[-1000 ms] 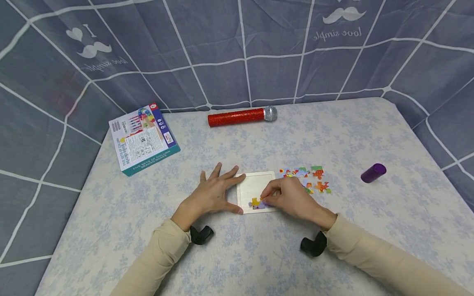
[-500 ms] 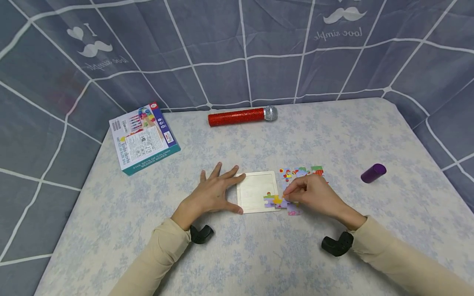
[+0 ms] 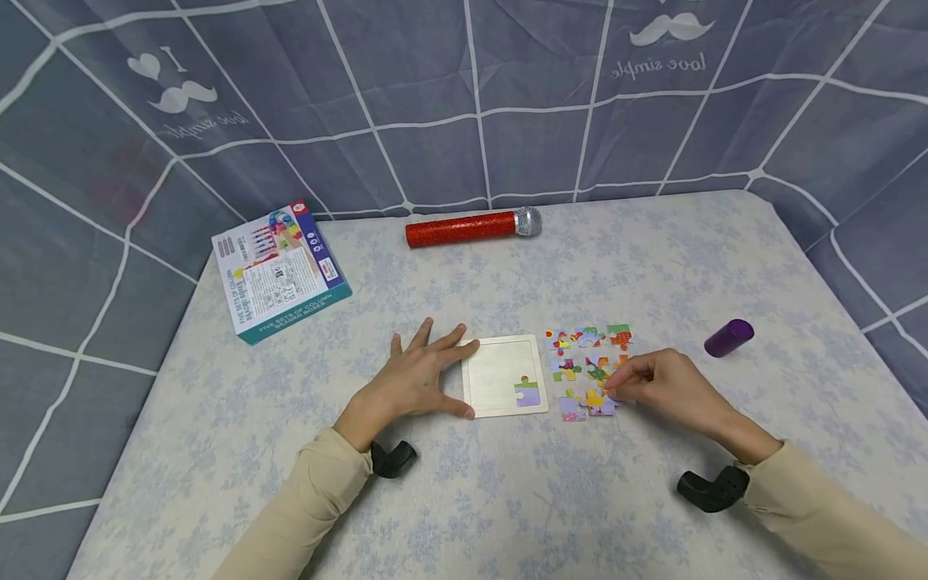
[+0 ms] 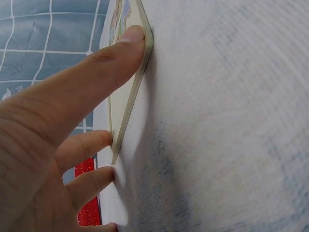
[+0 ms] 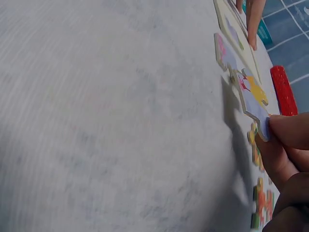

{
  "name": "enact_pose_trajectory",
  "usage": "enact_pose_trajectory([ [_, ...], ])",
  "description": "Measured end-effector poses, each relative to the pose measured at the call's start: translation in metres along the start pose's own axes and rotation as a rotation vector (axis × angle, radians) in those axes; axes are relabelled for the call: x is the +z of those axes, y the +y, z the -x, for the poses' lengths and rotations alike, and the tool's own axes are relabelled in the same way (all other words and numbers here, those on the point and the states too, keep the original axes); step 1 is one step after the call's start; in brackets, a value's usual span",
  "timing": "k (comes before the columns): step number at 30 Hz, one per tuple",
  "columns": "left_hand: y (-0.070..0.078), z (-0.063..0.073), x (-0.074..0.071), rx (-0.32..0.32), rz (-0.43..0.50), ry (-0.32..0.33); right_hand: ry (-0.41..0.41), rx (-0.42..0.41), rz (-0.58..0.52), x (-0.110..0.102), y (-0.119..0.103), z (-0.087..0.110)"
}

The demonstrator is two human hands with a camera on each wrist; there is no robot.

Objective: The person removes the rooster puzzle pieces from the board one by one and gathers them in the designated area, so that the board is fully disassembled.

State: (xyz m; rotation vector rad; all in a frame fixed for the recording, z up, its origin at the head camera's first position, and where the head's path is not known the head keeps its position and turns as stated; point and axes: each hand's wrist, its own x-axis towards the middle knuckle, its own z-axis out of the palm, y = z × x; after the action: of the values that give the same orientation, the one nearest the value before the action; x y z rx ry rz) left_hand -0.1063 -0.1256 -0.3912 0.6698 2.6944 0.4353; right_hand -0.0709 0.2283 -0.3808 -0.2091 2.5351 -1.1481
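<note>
My right hand [image 3: 674, 391] pinches a puzzle piece [image 5: 253, 99] with yellow and lilac print between thumb and fingertips, close over the table. Around it lie several loose puzzle pieces [image 3: 568, 369] in rough rows, right of a square white puzzle tray [image 3: 493, 366]. One green and lilac puzzle piece [image 3: 528, 393] sits in the tray's lower right part. My left hand [image 3: 413, 379] is spread at the tray's left side, thumb [image 4: 116, 53] on the near left corner and the index fingertip on the left rim.
A red glittery toy microphone [image 3: 471, 229] lies at the back of the table. The beaded-boxes carton [image 3: 283, 274] is at the back left. A purple cylinder [image 3: 728, 338] lies on the right. Tile-patterned curtains [image 3: 435, 89] hang behind the table.
My right hand has moved right from over the tray to the loose pieces, carrying the yellow and lilac piece. The green and lilac piece now shows in the tray. My left hand has stayed put.
</note>
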Motion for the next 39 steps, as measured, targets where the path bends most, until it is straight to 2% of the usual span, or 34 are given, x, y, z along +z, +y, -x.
enact_pose_trajectory([
  [10, 0.001, 0.000, -0.001, -0.001, 0.001, 0.003, 0.015, 0.000, 0.062, -0.001, 0.010, 0.002],
  [22, 0.000, 0.000, -0.001, 0.001, 0.000, -0.003, 0.057, -0.009, 0.136, 0.006, 0.004, 0.003],
  [39, 0.001, 0.000, 0.000, 0.001, -0.008, 0.006, 0.064, -0.080, 0.163, 0.007, 0.006, 0.002],
])
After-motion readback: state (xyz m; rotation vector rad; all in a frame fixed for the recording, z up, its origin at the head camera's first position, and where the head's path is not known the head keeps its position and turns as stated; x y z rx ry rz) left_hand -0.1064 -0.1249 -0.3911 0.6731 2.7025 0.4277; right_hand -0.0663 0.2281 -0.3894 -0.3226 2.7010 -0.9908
